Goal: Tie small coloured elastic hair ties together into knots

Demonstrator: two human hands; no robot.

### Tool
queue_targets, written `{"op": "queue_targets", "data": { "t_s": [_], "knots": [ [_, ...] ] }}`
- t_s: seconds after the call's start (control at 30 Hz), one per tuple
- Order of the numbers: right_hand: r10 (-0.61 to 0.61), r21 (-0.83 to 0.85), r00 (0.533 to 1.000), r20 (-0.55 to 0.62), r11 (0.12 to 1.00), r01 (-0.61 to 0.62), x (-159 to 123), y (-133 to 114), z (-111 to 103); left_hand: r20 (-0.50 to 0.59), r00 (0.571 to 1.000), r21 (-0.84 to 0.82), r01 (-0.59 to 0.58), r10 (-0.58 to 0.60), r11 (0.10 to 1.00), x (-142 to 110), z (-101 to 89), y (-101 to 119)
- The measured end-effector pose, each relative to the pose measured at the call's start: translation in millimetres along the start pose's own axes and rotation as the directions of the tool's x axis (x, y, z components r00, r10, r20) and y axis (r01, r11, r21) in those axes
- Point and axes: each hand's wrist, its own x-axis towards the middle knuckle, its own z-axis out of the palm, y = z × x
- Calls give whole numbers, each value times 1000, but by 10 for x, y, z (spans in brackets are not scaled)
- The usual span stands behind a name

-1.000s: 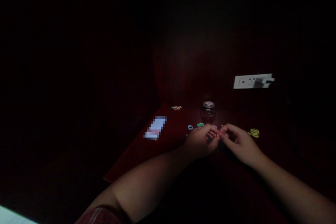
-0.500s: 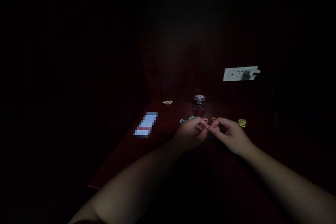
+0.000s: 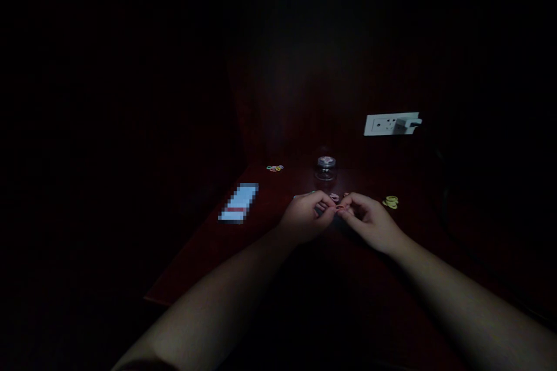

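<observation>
A clear, round jar point(image 3: 326, 169) is seen standing upright on the dark red counter point(image 3: 195, 255), topped by a lid point(image 3: 326, 160) on which a pale pattern can be made out; its contents cannot be told through the dim, glassy wall. Nearer the wearer than the jar and slightly to its right, a small orange-pink band point(image 3: 340, 207) is held up between two hands. By the left hand point(image 3: 306, 217) it is pinched at one side, thumb and forefinger brought together on it; by the right hand point(image 3: 369, 222) it is gripped at the other side in the same way. Just in front of the jar, a pink band point(image 3: 334, 197) is partly hidden behind the fingers. Yellow bands point(image 3: 391, 202) are gathered in a loose pile to the jar's right, and a mixed-colour cluster of bands point(image 3: 274, 168) is laid to its left. Farther forward on the jar's left, a lit panel point(image 3: 238, 203) is blurred into blocks. Above and right of the jar, a white socket plate point(image 3: 378, 125) is mounted on the wall, with a plug point(image 3: 412, 123) inserted.
</observation>
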Motion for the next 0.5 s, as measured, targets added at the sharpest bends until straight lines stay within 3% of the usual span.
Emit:
{"op": "queue_targets", "data": {
  "t_s": [0.5],
  "knots": [
    [43, 84, 999, -22, 996, -41, -10, 42, -15, 43, 999, 25, 4, -5, 1000, 5, 2, -17]
  ]
}}
